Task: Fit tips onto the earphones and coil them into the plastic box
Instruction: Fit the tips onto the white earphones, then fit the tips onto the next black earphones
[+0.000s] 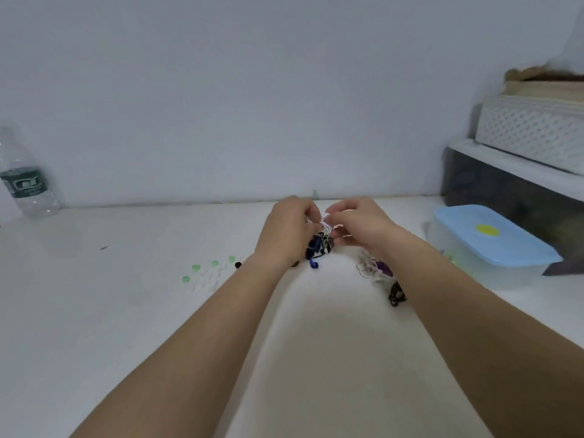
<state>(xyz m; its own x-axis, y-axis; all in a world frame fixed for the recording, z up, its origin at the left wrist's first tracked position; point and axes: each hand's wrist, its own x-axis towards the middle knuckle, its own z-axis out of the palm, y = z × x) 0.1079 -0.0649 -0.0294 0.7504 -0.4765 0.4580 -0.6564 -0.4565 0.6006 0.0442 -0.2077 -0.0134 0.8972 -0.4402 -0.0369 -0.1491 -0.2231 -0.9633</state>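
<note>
Though bottle label (23,182) unreadable, left hand (289,230) and right hand (363,226) pinch white earphones (326,223).

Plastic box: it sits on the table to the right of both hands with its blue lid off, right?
No. The head view shows the blue lid on the plastic box, not off. The box does sit on the table, to the right of the left hand and the right hand.

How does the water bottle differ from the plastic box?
The water bottle is tall and narrow; the plastic box is low and wide. The bottle carries a dark green label; the box has a light blue lid with a yellow spot. Both are clear plastic and stand on the white table.
</note>
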